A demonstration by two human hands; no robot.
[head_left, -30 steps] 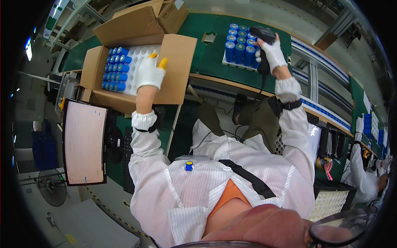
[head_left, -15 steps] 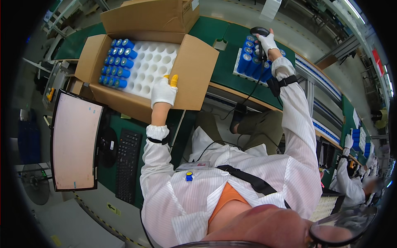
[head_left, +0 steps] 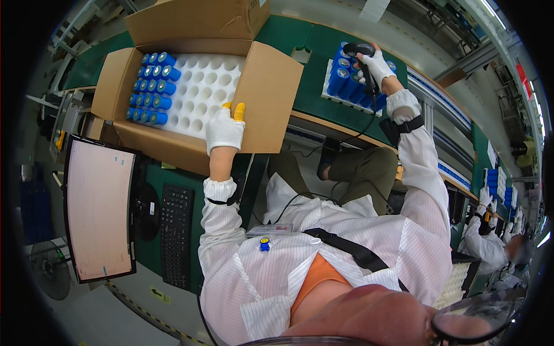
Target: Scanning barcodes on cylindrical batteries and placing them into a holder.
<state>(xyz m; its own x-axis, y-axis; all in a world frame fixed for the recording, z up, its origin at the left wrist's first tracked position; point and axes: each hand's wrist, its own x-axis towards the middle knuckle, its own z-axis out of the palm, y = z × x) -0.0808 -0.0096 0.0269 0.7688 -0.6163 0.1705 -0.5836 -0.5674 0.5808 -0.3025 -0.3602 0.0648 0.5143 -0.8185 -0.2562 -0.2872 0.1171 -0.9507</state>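
One gloved L hand (head_left: 225, 130) at near-right corner of white tray (head_left: 199, 100) in cardboard box (head_left: 161, 142), fingers narrow, can't tell if gripping. Blue cyl. batts (head_left: 165, 88) in tray's left side. R hand (head_left: 376, 66) further out, fingers wrapped round blk handheld scanner (head_left: 359, 49) over more blue batts (head_left: 338, 82).

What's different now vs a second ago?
Left hand moved right and toward the person, from over the white tray to its near-right corner, by the cardboard box's right flap. Right hand appears further left over the bench cylinders. Unchanged: black scanner in the right hand, blue cylinders along the tray's left side.
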